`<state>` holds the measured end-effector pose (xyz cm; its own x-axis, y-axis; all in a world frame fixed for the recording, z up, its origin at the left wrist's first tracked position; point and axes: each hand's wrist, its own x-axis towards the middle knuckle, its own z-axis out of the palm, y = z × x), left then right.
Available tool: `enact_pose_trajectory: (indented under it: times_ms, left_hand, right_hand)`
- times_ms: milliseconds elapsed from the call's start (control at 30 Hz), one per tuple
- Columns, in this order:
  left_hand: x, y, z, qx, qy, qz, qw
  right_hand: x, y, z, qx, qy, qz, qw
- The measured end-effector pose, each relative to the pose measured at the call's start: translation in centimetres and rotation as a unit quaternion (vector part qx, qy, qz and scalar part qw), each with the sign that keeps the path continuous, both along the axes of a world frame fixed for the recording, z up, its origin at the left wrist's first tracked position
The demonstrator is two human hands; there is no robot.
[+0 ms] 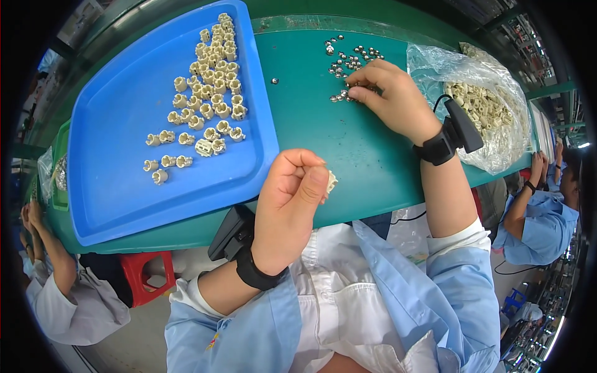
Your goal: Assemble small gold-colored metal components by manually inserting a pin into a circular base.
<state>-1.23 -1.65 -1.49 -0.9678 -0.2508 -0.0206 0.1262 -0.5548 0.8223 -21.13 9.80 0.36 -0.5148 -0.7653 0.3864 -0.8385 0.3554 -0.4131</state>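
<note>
My left hand (291, 202) is closed on a cream plastic part (331, 182), held between thumb and fingers above the table's near side. Most of that part is hidden by the fingers. Over at the small shiny metal pieces (354, 62), my right hand (392, 96) reaches down with thumb and forefinger close together at the pile. Whether a metal piece sits between those fingertips is too small to make out. To the left, a blue tray (118, 193) holds many short, notched cream plastic parts (208, 93), crowded along its right side.
A clear plastic bag (497, 149) filled with cream parts (482, 105) lies right of my right hand. One stray metal piece (274, 81) rests on the green tabletop (305, 124). Co-workers sit at both sides; a red stool (146, 276) stands below the table at left.
</note>
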Motion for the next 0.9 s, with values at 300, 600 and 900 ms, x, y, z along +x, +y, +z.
enact_pose_trajectory:
  times_ms: [300, 600, 900]
  left_hand:
    - [-0.1, -0.1, 0.6, 0.022, -0.025, -0.012, 0.999]
    - [-0.1, 0.2, 0.5, 0.009, -0.026, -0.006, 1.0]
    - [0.0, 0.1, 0.0, -0.003, -0.003, -0.011, 1.0]
  right_hand:
    - [0.8, -0.5, 0.0, 0.053, 0.079, 0.004, 0.995]
    - [1.2, -0.9, 0.2, -0.035, 0.053, 0.082, 0.995]
    - [2.4, -1.6, 0.2, 0.088, 0.138, 0.099, 0.982]
